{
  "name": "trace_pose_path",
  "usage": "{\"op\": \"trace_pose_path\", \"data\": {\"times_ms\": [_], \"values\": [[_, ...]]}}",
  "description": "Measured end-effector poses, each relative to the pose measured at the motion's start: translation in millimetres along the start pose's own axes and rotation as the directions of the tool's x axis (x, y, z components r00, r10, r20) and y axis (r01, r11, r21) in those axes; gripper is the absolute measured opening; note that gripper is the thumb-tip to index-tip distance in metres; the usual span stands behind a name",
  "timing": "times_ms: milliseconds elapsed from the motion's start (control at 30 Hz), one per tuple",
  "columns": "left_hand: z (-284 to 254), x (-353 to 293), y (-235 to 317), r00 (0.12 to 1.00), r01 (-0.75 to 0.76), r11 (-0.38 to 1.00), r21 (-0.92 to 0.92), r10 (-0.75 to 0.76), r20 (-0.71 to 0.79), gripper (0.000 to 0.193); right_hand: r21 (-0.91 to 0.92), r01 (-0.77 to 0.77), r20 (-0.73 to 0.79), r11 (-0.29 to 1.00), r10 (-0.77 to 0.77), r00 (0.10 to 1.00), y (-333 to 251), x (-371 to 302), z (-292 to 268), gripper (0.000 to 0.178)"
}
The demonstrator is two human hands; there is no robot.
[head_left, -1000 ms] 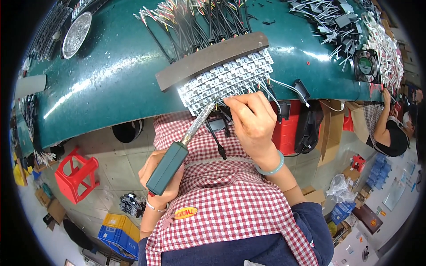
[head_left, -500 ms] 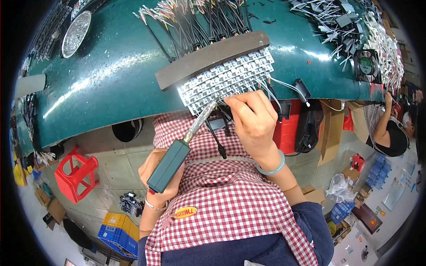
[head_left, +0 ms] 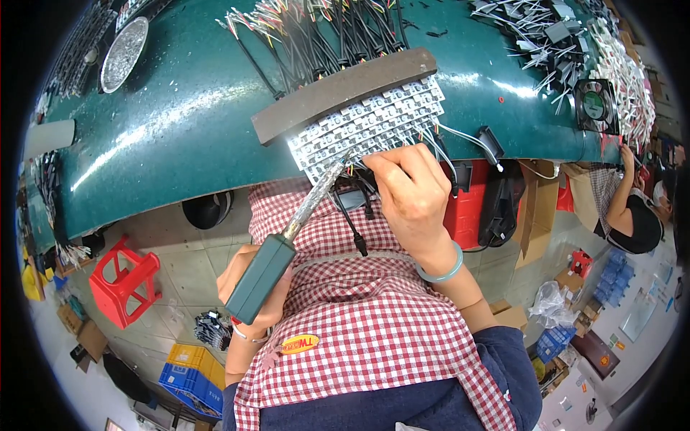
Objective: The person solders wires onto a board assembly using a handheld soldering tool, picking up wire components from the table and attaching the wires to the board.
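Observation:
My left hand (head_left: 234,274) is closed round the dark green handle of a soldering iron (head_left: 264,279). The iron's metal shaft slants up and right, its tip at the lower edge of a panel of white circuit boards (head_left: 323,147) with rows of small parts. Thumb and forefinger of my right hand (head_left: 413,197) are pinched at that same edge, beside the tip, on a thin wire that the fingers mostly hide. Several wires hang from the panel's right part, and a black cable with a plug (head_left: 357,243) dangles below it. A brown bar (head_left: 345,95) lies across the panel's far side.
Black cables with stripped ends (head_left: 316,36) fan out beyond the bar. At the far left stands an oval metal dish (head_left: 124,55). A small fan (head_left: 595,105) and piles of wires lie right. A red stool (head_left: 123,280) stands on the floor; another person works at far right.
The soldering iron's handle has shifted slightly down and left with my left hand, and its tip now sits slightly higher on the panel. My right hand has barely moved.

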State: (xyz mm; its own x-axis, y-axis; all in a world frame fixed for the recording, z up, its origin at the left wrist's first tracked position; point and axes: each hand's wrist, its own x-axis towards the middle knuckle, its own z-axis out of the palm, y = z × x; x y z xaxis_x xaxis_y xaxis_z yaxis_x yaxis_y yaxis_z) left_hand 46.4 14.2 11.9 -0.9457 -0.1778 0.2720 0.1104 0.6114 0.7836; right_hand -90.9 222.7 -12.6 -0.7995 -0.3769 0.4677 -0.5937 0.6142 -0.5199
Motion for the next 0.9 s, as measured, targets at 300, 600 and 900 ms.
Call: {"op": "trace_pose_path", "data": {"times_ms": [300, 600, 900], "values": [[0.3, -1.3, 0.0, 0.996, 0.074, 0.996, -0.050, -0.071, 0.052, 0.021, 0.079, -0.082, -0.078, 0.993, 0.088, 0.993, -4.9, -1.0, 3.5, 0.019], [0.3, -1.1, -3.6, 0.995, -0.007, 1.000, -0.026, 0.010, 0.096, 0.025, 0.063, -0.105, -0.063, 0.992, 0.109, 0.992, -4.1, -2.6, 6.1, 0.020], [5.3, 1.9, -4.3, 0.994, 0.031, 0.998, -0.058, -0.025, 0.104, 0.022, 0.051, -0.105, -0.052, 0.993, 0.108, 0.993, -4.0, -1.8, 5.9, 0.019]]}}
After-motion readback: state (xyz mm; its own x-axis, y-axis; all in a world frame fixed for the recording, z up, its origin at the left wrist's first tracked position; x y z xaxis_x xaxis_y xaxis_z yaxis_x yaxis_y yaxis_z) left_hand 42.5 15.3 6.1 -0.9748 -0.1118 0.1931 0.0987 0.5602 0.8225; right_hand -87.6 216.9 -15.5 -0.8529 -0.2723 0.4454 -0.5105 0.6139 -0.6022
